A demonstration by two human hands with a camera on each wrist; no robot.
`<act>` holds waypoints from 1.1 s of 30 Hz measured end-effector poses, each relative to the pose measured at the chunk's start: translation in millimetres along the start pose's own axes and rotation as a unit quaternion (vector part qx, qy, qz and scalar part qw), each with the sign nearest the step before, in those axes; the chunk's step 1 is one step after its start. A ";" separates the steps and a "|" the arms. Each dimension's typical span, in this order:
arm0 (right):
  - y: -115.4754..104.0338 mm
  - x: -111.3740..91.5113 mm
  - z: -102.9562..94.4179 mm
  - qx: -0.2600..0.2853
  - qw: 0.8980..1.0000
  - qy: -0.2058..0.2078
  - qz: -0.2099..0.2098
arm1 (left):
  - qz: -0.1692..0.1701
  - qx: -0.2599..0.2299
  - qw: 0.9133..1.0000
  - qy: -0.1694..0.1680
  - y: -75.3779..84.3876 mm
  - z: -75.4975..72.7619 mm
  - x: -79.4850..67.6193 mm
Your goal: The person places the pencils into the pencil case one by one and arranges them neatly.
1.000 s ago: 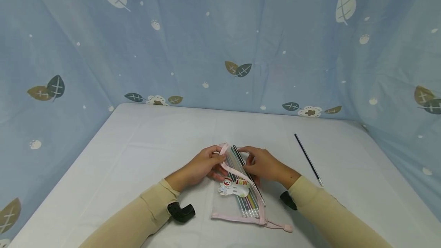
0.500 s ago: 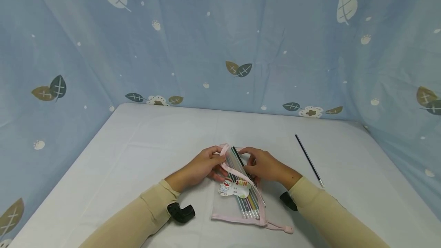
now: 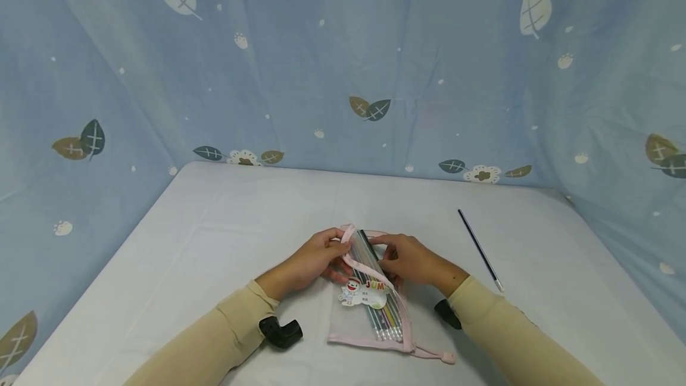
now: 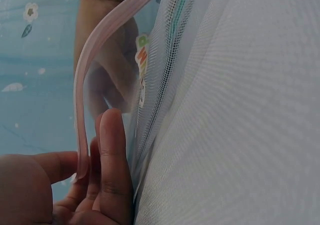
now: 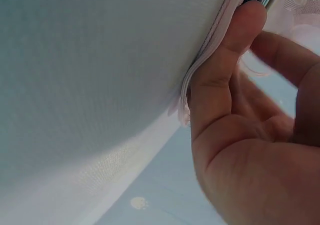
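Observation:
A clear mesh pencil pouch (image 3: 343,321) with pink zipper edging lies on the table, its mouth spread apart. Through its front show several striped pencils (image 3: 387,317) and a cartoon label (image 3: 363,292). My left hand (image 3: 316,258) pinches the pink edge at the upper left; the left wrist view shows thumb and finger on that edging (image 4: 82,100). At the mouth's right side, my right hand (image 3: 412,258) has its fingers curled at the edging, beside a dark pencil (image 3: 368,243). In the right wrist view its thumb (image 5: 250,25) lies along the zipper edge (image 5: 212,42). Part of the pencils is hidden behind these fingers.
Another dark pencil (image 3: 479,249) lies alone on the white table (image 3: 257,195), to the right of the pouch. The zipper pull (image 3: 447,358) trails at the pouch's lower right. A blue leaf-print curtain (image 3: 300,64) hangs behind the table.
The dark pencil by my right hand has slid slightly down into the pouch, and its lower end no longer shows at the right edge. My left hand keeps its grip.

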State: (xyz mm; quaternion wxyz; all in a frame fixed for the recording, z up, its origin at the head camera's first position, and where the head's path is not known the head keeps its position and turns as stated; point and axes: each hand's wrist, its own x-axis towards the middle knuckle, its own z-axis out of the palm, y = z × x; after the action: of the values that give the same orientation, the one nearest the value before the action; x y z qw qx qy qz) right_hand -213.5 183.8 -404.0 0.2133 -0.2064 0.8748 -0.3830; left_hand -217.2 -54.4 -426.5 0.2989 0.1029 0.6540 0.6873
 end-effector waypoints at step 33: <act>-3.6 -34.6 -17.7 -0.023 0.996 0.078 -0.026 | -0.005 -0.002 1.000 0.004 -1.1 0.9 1.4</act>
State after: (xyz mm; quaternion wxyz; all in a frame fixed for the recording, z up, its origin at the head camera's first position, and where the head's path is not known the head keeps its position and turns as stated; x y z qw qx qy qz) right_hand -193.7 210.0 -383.0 0.1293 -0.2038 0.8917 -0.3828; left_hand -217.6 -52.9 -427.8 0.3003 0.0962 0.6540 0.6876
